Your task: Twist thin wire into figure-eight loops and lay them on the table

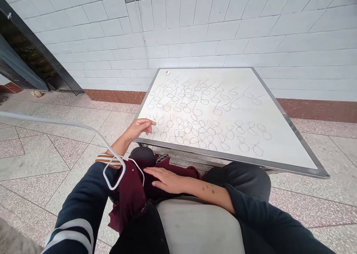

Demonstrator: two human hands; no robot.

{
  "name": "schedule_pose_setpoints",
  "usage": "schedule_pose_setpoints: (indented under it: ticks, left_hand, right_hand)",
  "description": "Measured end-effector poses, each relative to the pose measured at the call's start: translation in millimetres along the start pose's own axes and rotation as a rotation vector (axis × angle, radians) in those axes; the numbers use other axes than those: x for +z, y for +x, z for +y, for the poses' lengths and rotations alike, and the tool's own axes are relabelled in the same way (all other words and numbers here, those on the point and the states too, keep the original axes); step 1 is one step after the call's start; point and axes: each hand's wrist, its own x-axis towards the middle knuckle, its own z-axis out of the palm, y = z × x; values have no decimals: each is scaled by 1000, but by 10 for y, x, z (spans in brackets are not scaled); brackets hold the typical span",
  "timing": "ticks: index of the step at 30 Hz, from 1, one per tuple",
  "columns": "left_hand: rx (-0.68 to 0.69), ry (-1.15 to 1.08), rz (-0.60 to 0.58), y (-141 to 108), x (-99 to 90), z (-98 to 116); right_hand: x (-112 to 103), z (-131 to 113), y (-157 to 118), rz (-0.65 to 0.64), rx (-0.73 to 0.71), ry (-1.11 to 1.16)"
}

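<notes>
A white board (279,142) with a grey metal edge lies before me. Rows of thin dark loops (258,150) cover much of it, ring-shaped with tails at the back and figure-eight-like at the front; whether they are drawn or loose pieces I cannot tell. Over the board's front left corner is my left hand (142,128), its fingers pinched together around something too small to name. My right hand (166,179) rests palm down on maroon cloth (126,198) across my lap, fingers stretched out and holding nothing.
At the board's back left corner sits a small red and white item (167,73). A white cable (69,123) passes over my left forearm. Behind the board stands a white tiled wall (195,34), with a dark doorway (22,57) at the left.
</notes>
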Motion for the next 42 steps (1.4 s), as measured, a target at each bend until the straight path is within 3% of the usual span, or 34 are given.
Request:
schedule_pose_setpoints:
  ticks: [4, 8, 11, 14, 17, 20, 23, 26, 29, 34, 38, 40, 42]
  left_hand:
    - [-25, -38, 1, 44, -39, -72]
    - [-55, -85, -1, 32, -170, -82]
    - [-31, -156, 37, 19, -271, -52]
    - [44, -263, 83, 33, -246, -27]
    - [86, -355, 74, 52, -31, -80]
    - [61, -394, 5, 16, 310, -249]
    - [-23, -363, -106, -103, 619, -468]
    - [-102, -296, -204, -249, 788, -634]
    - [-118, -241, -207, -347, 841, -709]
    - [-68, 41, -23, -440, 896, -718]
    - [-77, 133, 79, -522, 935, -719]
    - [-73, 149, 107, -544, 934, -731]
    - [-59, 160, 149, -543, 929, -745]
  right_hand:
    - [52, -99, 252, -69, -84, 100]
    - [81, -152, 216, -141, -157, 256]
    - [116, -163, 167, -243, -188, 207]
    - [177, -211, 211, -277, -303, 63]
    - [243, -261, 317, -337, -409, -111]
    - [301, -218, 389, -392, -411, -227]
    - [324, -79, 353, -315, -316, -185]
    - [252, 49, 199, -201, -284, -36]
    - [67, 92, -23, -141, -219, 103]
    - [-451, 101, -362, -90, 77, 486]
    - [-1077, 259, -570, 258, 234, 466]
    - [-1442, 406, -672, 476, 351, 343]
    - [-1803, 575, -781, 729, 559, 116]
